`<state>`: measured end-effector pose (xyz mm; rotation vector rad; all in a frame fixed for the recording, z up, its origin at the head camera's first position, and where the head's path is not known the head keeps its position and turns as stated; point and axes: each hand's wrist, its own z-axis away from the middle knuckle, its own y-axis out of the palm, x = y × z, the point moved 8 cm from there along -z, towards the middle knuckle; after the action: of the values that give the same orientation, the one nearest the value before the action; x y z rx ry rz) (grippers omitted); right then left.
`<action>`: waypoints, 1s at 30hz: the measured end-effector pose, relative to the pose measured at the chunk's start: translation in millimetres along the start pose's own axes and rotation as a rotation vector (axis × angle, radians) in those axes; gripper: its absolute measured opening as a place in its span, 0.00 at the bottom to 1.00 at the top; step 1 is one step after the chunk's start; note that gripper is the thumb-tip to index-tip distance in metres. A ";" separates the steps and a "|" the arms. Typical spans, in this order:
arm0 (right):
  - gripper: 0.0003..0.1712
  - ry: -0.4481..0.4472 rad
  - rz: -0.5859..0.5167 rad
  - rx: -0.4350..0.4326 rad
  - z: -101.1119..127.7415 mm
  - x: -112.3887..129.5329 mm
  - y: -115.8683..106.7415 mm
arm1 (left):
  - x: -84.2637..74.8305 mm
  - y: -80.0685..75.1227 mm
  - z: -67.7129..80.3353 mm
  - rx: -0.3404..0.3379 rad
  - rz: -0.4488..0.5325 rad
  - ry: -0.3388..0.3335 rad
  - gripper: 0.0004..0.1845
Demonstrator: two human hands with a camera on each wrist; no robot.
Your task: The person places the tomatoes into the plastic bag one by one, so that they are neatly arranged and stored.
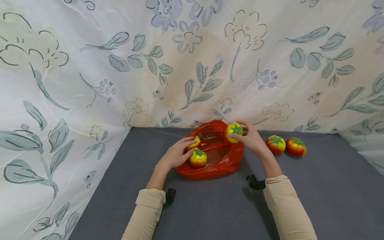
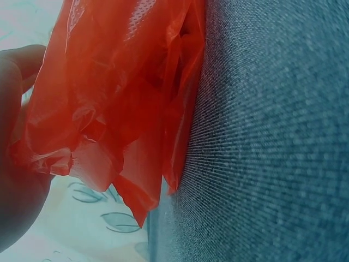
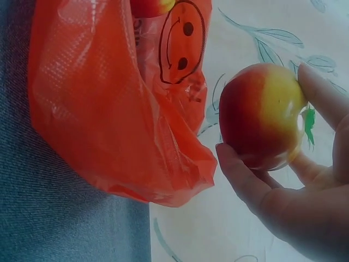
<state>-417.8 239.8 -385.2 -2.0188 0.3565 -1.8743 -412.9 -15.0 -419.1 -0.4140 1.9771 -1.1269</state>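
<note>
Behind the red bag (image 1: pixel 220 172), floral cloth (image 1: pixel 192 60)

Red bag (image 1: pixel 214 171) in both wrist close-ups

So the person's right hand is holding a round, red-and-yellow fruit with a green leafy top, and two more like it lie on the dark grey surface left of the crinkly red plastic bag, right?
Not quite: the two loose red-and-yellow fruits lie right of the crinkly red plastic bag, as the head view shows. The right hand does hold one.
</note>
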 end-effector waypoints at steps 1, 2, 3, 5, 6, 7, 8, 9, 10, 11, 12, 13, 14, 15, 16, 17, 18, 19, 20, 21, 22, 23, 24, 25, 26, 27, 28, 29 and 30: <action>0.48 -0.002 0.000 0.002 -0.6 0.0 0.3 | 0.0 0.2 -0.3 0.000 -0.001 0.000 0.22; 0.48 -0.004 -0.001 0.003 -1.1 -0.1 0.7 | -0.1 0.3 -0.4 0.000 -0.001 -0.002 0.22; 0.47 -0.005 0.000 0.004 -1.6 -0.3 1.2 | -0.1 0.4 -0.6 0.001 0.001 -0.003 0.22; 0.47 -0.006 0.001 0.007 -2.7 -0.8 2.6 | -0.8 0.1 -0.5 0.001 0.008 -0.002 0.22; 0.47 -0.006 0.007 0.007 -3.3 -1.2 3.3 | -1.2 -0.2 -0.4 0.001 0.012 -0.002 0.22; 0.47 -0.006 0.015 0.007 -3.7 -1.7 3.9 | -1.6 -0.4 -0.4 0.001 0.016 -0.003 0.22; 0.47 -0.006 0.017 0.008 -4.3 -2.1 4.7 | -1.9 -0.5 -0.4 0.001 0.017 -0.002 0.22; 0.47 -0.004 0.021 0.007 -4.8 -2.7 5.2 | -2.3 -0.7 -0.3 0.001 0.018 -0.002 0.22; 0.47 -0.003 0.024 0.008 -5.5 -3.2 6.1 | -2.6 -0.9 -0.3 0.001 0.018 -0.002 0.22; 0.47 -0.001 0.028 0.008 -6.1 -3.6 6.9 | -2.9 -1.0 -0.4 0.000 0.016 0.000 0.22; 0.47 0.002 0.028 0.007 -6.5 -4.0 7.8 | -3.3 -1.3 -0.3 0.000 0.016 0.000 0.22; 0.47 0.005 0.029 0.007 -7.1 -4.4 8.7 | -3.7 -1.4 -0.3 0.000 0.015 0.001 0.22; 0.47 0.008 0.027 0.006 -7.7 -4.5 9.8 | -4.1 -1.6 -0.3 0.001 0.016 0.004 0.22; 0.47 0.011 0.030 0.006 -8.2 -4.7 10.9 | -4.6 -1.9 -0.2 0.002 0.018 0.005 0.22; 0.46 0.014 0.030 0.006 -8.7 -4.8 12.0 | -4.8 -2.0 -0.1 0.001 0.018 0.007 0.22; 0.46 0.018 0.030 0.005 -9.0 -4.8 13.1 | -5.2 -2.2 0.0 0.000 0.019 0.009 0.22; 0.46 0.020 0.030 0.004 -9.6 -4.8 14.1 | -5.5 -2.5 0.3 0.001 0.022 0.010 0.22; 0.45 0.022 0.030 0.005 -10.2 -4.5 15.3 | -5.7 -2.6 0.3 0.001 0.021 0.011 0.22; 0.45 0.025 0.029 0.005 -10.8 -4.3 16.4 | -5.9 -2.7 0.4 0.000 0.021 0.013 0.22; 0.45 0.027 0.030 0.006 -11.6 -4.2 17.6 | -6.0 -2.8 0.5 -0.002 0.020 0.014 0.22; 0.45 0.029 0.028 0.008 -12.5 -3.9 18.9 | -6.0 -2.7 0.5 -0.004 0.018 0.015 0.22; 0.45 0.029 0.033 0.010 -13.6 -3.6 20.1 | -6.1 -2.8 0.6 -0.004 0.017 0.016 0.22; 0.45 0.031 0.041 0.011 -14.5 -3.5 21.1 | -6.2 -2.8 0.6 -0.005 0.018 0.016 0.22; 0.45 0.032 0.049 0.014 -15.5 -3.7 22.2 | -6.1 -2.8 0.6 -0.007 0.018 0.017 0.22; 0.45 0.033 0.059 0.017 -16.4 -3.9 23.3 | -6.0 -2.7 0.7 -0.008 0.018 0.016 0.22; 0.44 0.033 0.066 0.021 -17.3 -3.9 24.7 | -5.9 -2.7 0.8 -0.009 0.020 0.015 0.22; 0.44 0.033 0.074 0.022 -18.1 -3.9 25.8 | -5.7 -2.7 0.9 -0.010 0.022 0.014 0.22; 0.44 0.032 0.085 0.024 -18.7 -3.8 27.0 | -5.6 -2.7 1.1 -0.011 0.024 0.014 0.22; 0.44 0.031 0.090 0.028 -19.2 -3.6 28.3 | -5.4 -2.7 1.3 -0.011 0.025 0.011 0.22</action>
<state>-435.5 214.0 -399.4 -1.9254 0.4200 -1.8476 -408.7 -13.9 -414.7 -0.3883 1.9939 -1.1047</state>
